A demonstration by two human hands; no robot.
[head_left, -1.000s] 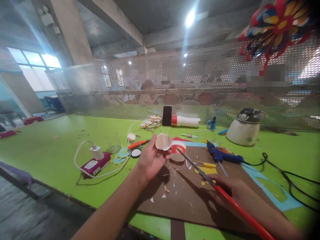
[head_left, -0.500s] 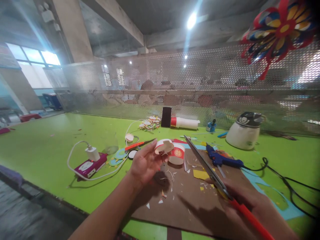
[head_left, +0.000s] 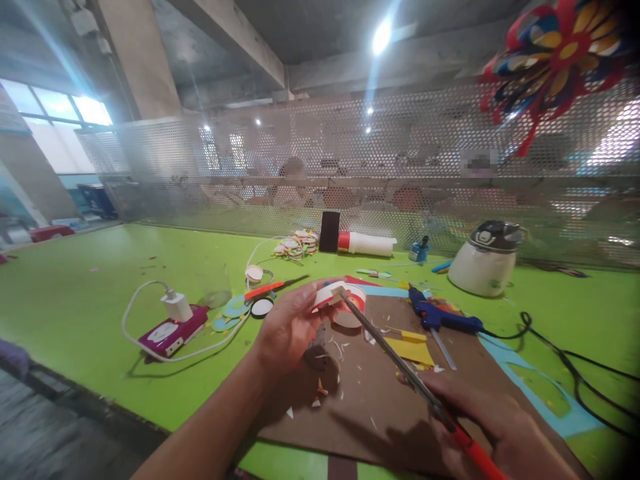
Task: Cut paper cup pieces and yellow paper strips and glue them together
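Observation:
My left hand (head_left: 286, 328) pinches a short cut piece of a paper cup (head_left: 327, 297), white with a red edge. Long scissors (head_left: 395, 357) with red handles are gripped in my right hand (head_left: 480, 413), their tips touching or very close to the piece's right end. Just behind that piece, a red-and-white paper cup section (head_left: 353, 313) is partly covered by the blades. Below my hands lies a brown board (head_left: 360, 407), strewn with small paper scraps and a yellow paper piece (head_left: 410, 349).
A blue glue gun (head_left: 443, 318) with a black cord lies at right, before a white-and-black kettle (head_left: 485, 260). At left are a purple power strip (head_left: 173, 331), a clear glass (head_left: 217, 285) and an orange-handled knife (head_left: 265, 291). A phone (head_left: 330, 231) stands by stacked paper cups (head_left: 370, 243).
The scissors have swung left, bringing their tips to the paper cup piece. My left hand has turned the piece so its side now shows. The view has shifted slightly.

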